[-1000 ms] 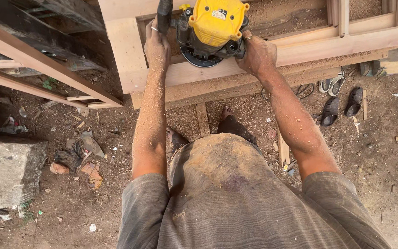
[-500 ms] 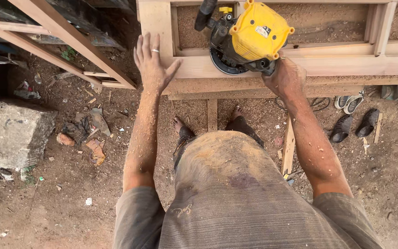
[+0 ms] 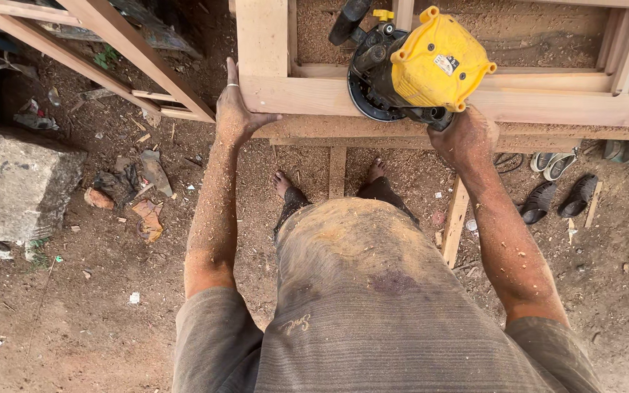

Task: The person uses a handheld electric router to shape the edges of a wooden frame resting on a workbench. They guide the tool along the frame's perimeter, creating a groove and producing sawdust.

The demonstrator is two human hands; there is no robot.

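A yellow and black power router [image 3: 413, 69] sits on the near rail of a pale wooden door frame [image 3: 547, 105] that lies flat in front of me. My right hand [image 3: 464, 135] grips the router's near handle. My left hand [image 3: 236, 109], with a ring on one finger, rests flat on the frame's corner, fingers together and holding nothing. Both forearms and my grey shirt are dusted with sawdust. The recessed panel [image 3: 533, 36] behind the router is covered in wood shavings.
Bare feet [image 3: 282, 182] stand on the dirt floor under the frame. Sandals [image 3: 558, 189] lie to the right, a concrete block [image 3: 16, 189] to the left, and slanted timber lengths [image 3: 111, 44] at upper left. Wood props [image 3: 454, 218] support the frame.
My left hand let go of the router's far handle, lifted open, then came down flat on the frame's corner. The router now tilts, held only by my right hand.
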